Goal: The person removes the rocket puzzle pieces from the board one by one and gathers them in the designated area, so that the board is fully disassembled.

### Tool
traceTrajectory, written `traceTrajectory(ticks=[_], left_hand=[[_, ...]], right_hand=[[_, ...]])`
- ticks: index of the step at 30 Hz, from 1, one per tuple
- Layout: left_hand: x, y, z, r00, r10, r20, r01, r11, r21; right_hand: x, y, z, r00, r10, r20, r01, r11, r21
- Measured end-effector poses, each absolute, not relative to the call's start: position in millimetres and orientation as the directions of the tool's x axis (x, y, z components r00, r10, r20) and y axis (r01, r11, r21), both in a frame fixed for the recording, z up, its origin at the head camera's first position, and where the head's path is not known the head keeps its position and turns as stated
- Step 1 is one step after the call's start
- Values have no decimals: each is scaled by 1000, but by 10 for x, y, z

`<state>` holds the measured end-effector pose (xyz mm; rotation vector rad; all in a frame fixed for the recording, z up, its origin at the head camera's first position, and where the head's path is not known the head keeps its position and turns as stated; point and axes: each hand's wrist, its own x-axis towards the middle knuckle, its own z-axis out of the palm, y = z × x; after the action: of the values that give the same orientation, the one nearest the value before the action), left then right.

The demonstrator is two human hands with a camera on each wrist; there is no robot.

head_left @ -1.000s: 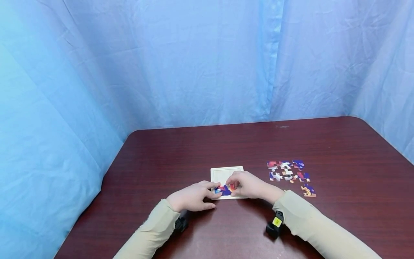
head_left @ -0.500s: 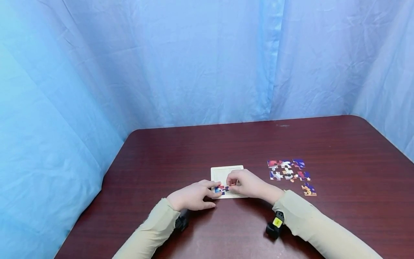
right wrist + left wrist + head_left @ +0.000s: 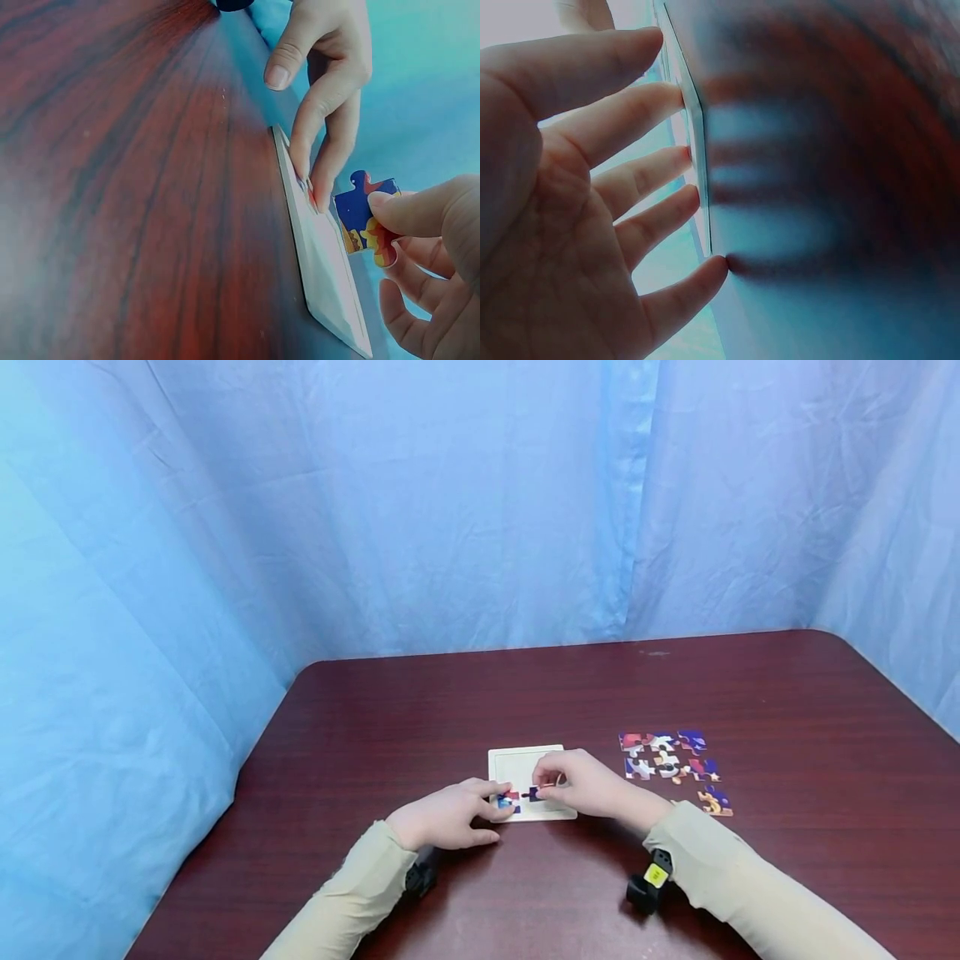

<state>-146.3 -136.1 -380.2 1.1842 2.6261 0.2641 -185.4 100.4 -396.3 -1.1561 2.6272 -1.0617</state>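
Note:
My right hand [image 3: 585, 783] pinches a jigsaw piece [image 3: 352, 210] between thumb and fingers. The piece is dark blue with yellow and red, and is tilted over the right part of a pale puzzle tray [image 3: 525, 766]. My left hand [image 3: 450, 816] has its fingers spread and extended, with fingertips at the tray's near left corner. Beside those fingertips a blue, red and white jigsaw piece [image 3: 512, 802] lies in the tray, partly covered by them. In the left wrist view, the fingers [image 3: 641, 105] reach to the tray's edge [image 3: 697, 142].
Several loose jigsaw pieces [image 3: 666, 766] lie in rough rows on the dark red table [image 3: 420, 710], right of the tray. One piece [image 3: 715, 800] lies nearer the front, by the right forearm. Light blue curtains [image 3: 450, 510] surround the table.
The jigsaw piece in my right hand lay low beside the other one; now it is tilted up and a little to the right, leaving a gap. My left hand stays in place.

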Motion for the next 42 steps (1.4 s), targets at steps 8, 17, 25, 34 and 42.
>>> traceTrajectory(ticks=[8, 17, 25, 34, 42], left_hand=[[-1467, -1358, -3807, -654, 736, -172, 677, 672, 301], [-1467, -1369, -3818, -666, 722, -188, 657, 687, 310], [-1464, -1383, -3816, -660, 732, -169, 674, 676, 297], [-1462, -1398, -3825, -652, 742, -157, 679, 663, 315], [-1456, -1395, -3822, -658, 736, -161, 672, 670, 314]], right_hand=[[-1847, 1181, -3927, -721, -667, 188, -600, 465, -650], [-1887, 1402, -3821, -771, -626, 115, -528, 528, -665], [-1944, 1630, -3752, -769, -625, 134, -551, 541, -636], [-2014, 1941, -3608, -795, -582, 173, -557, 586, -589], [-2030, 2188, -3584, -846, -522, 109, -483, 663, -572]])
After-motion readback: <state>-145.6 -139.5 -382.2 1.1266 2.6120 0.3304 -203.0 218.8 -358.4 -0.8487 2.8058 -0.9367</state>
